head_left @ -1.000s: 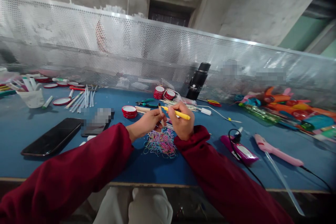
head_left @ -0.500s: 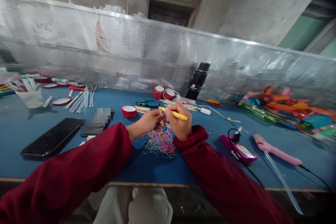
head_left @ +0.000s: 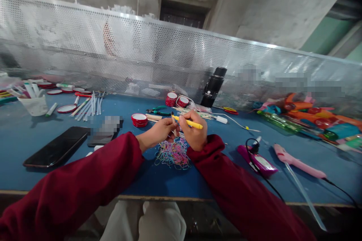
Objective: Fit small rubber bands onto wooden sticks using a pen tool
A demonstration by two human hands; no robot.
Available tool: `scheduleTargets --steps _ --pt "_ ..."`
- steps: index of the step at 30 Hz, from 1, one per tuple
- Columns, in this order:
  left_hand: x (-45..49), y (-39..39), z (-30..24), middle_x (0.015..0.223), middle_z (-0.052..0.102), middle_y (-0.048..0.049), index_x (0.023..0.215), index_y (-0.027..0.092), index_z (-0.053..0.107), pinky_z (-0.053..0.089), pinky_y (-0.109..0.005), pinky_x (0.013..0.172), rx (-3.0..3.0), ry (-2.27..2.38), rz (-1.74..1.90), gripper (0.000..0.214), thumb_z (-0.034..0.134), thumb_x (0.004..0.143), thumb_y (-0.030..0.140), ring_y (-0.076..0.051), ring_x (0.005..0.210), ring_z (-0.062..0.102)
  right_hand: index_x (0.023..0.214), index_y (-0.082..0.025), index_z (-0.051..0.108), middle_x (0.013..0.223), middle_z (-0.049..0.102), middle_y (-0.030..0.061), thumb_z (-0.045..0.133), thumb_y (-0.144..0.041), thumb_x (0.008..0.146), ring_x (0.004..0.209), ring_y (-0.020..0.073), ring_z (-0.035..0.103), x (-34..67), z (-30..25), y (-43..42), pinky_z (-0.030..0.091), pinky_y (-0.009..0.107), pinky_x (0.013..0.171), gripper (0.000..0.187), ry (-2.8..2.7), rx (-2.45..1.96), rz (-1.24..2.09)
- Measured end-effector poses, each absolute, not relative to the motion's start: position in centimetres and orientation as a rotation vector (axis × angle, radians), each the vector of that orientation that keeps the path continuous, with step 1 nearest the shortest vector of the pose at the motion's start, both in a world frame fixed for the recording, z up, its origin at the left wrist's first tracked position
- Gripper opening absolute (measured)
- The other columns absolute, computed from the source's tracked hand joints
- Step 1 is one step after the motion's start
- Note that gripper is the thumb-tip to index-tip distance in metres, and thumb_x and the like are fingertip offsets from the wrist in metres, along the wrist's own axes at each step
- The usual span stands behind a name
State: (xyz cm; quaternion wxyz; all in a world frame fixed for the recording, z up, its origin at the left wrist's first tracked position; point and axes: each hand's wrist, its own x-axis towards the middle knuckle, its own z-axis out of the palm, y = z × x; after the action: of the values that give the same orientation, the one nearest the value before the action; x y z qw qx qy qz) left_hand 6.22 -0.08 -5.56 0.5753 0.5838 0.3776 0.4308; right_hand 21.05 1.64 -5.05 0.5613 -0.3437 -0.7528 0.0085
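My left hand (head_left: 158, 132) pinches a small, pale flat wooden stick (head_left: 174, 128) upright between thumb and fingers. A dark spot shows at the stick's upper end. In a writing grip, my right hand (head_left: 194, 131) holds a yellow marker (head_left: 192, 122), its tip end close to the stick; whether the two touch I cannot tell. Below both hands lies a loose pile of coloured rubber bands (head_left: 174, 154) on the blue table (head_left: 158, 184). Just beyond my left hand are more wooden sticks (head_left: 153, 118) and a stack of red-rimmed discs (head_left: 139, 119).
Two phones, one black (head_left: 56, 146), lie left. A white cup of markers (head_left: 33, 105) stands farther left. Pliers (head_left: 158, 110) and a black thermos (head_left: 213, 87) are at the back. Right are a purple packet (head_left: 257, 161), pink glue gun (head_left: 296, 162) and colourful plastic items (head_left: 319, 115).
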Motion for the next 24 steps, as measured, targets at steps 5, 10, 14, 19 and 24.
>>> scheduleTargets --steps 5,10,14,19,24 --pt "6.19 0.04 -5.63 0.069 0.057 -0.0010 0.077 0.014 0.053 0.045 -0.019 0.050 1.368 0.874 1.015 0.024 0.052 0.091 0.034 -0.006 0.051 0.051 0.074 -0.022 0.057 0.066 0.063 -0.0019 0.057 -0.034 0.088 0.059 0.0125 0.056 21.09 -5.17 1.76 0.042 0.026 0.058 0.019 -1.769 -0.810 0.022" --pt "6.25 -0.10 -5.51 0.069 0.057 -0.0010 0.079 0.014 0.053 0.045 -0.019 0.050 1.374 0.890 1.010 0.022 0.049 0.093 0.030 -0.006 0.050 0.051 0.074 -0.022 0.058 0.067 0.063 -0.0019 0.058 -0.032 0.088 0.059 0.0121 0.057 21.07 -5.13 1.79 0.042 0.025 0.058 0.017 -1.770 -0.799 0.022" --pt "6.34 -0.14 -5.48 0.068 0.057 -0.0007 0.077 0.014 0.053 0.044 -0.018 0.049 1.379 0.897 1.016 0.022 0.048 0.093 0.028 -0.006 0.049 0.050 0.074 -0.022 0.057 0.067 0.063 -0.0019 0.058 -0.031 0.089 0.059 0.0119 0.057 21.05 -5.06 1.72 0.042 0.025 0.058 0.017 -1.770 -0.792 0.010" --pt "6.36 -0.13 -5.45 0.068 0.057 -0.0006 0.077 0.014 0.052 0.044 -0.018 0.049 1.390 0.913 1.003 0.022 0.044 0.094 0.024 -0.006 0.049 0.050 0.073 -0.022 0.057 0.066 0.063 -0.0023 0.058 -0.031 0.089 0.058 0.0119 0.056 21.14 -5.03 1.75 0.042 0.025 0.057 0.018 -1.773 -0.796 0.004" --pt "6.27 -0.21 -5.39 0.069 0.057 -0.0007 0.078 0.014 0.052 0.044 -0.018 0.050 1.378 0.907 1.013 0.022 0.044 0.095 0.025 -0.006 0.051 0.051 0.073 -0.022 0.056 0.064 0.061 -0.0025 0.057 -0.031 0.089 0.058 0.0120 0.056 21.20 -5.01 1.81 0.042 0.025 0.058 0.018 -1.756 -0.795 -0.013"
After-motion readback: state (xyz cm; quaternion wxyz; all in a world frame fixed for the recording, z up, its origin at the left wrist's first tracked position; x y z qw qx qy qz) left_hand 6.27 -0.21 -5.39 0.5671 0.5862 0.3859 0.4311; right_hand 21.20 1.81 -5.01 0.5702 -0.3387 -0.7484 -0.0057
